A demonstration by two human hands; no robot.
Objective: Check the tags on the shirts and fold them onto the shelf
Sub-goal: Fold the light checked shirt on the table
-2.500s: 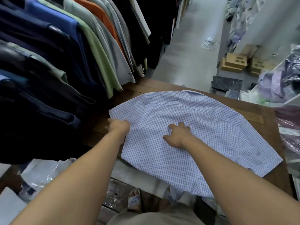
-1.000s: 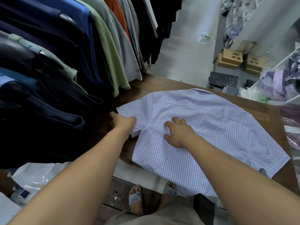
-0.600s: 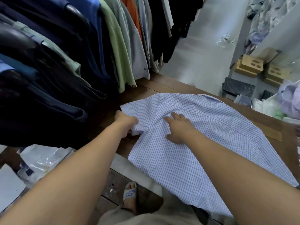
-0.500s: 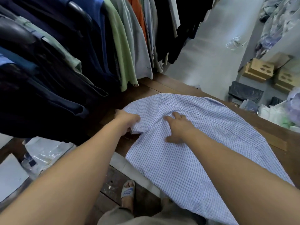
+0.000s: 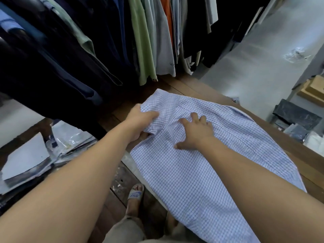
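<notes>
A light blue checked short-sleeved shirt (image 5: pixel 189 172) lies back up on the brown wooden shelf (image 5: pixel 308 160), its hem hanging over the near edge. My left hand (image 5: pixel 140 120) grips the shirt's left sleeve and has it lifted and bunched inward. My right hand (image 5: pixel 196 132) lies flat on the shirt's back just right of the sleeve, fingers spread, pressing the cloth down. No tag shows.
A rack of hanging shirts (image 5: pixel 143 37), dark blue, green, grey and orange, crowds the left and top. Plastic bags and card sheets (image 5: pixel 35 155) lie on the floor at left. Dark packets (image 5: pixel 296 118) and cardboard boxes (image 5: pixel 313 90) sit at right. My sandalled foot (image 5: pixel 135 195) is below.
My left hand has pulled the left sleeve up and inward over the shirt, bunching it. My right hand stays pressed on the back. The camera has swung left.
</notes>
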